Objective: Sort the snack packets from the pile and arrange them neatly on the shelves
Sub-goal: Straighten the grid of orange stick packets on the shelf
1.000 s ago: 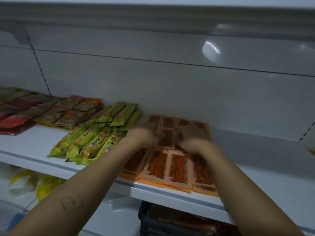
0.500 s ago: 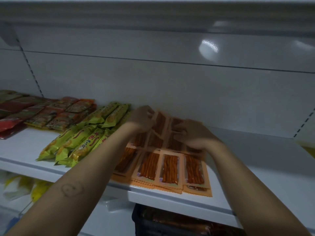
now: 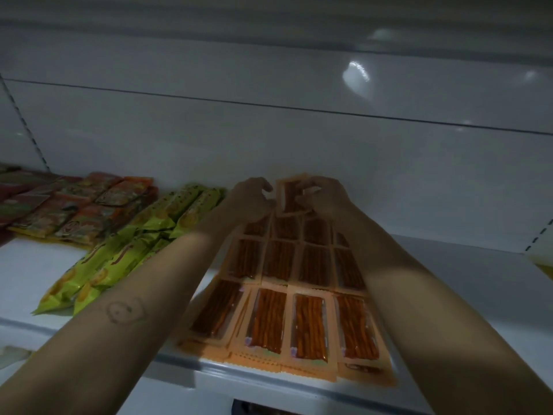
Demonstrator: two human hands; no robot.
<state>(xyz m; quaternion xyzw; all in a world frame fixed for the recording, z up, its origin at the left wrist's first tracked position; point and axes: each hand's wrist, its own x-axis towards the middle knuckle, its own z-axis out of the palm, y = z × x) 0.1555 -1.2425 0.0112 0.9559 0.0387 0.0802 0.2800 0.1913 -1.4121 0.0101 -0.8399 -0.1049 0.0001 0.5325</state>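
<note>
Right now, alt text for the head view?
The right hand pinches an orange packet at the back of a grid of matching packets on the white shelf, the left hand curled at its edge. Green packets lie to the left.

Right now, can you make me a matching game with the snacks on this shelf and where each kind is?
Things:
1. orange stick packets
2. yellow-green packets
3. red-orange packets
4. lifted packet

Places:
A. towards the far left of the shelf
B. raised at the back, pinched by the right hand
C. lying flat in rows, mid-shelf
D. between the red-orange ones and the orange rows

Pairs: 1-C, 2-D, 3-A, 4-B.
</note>
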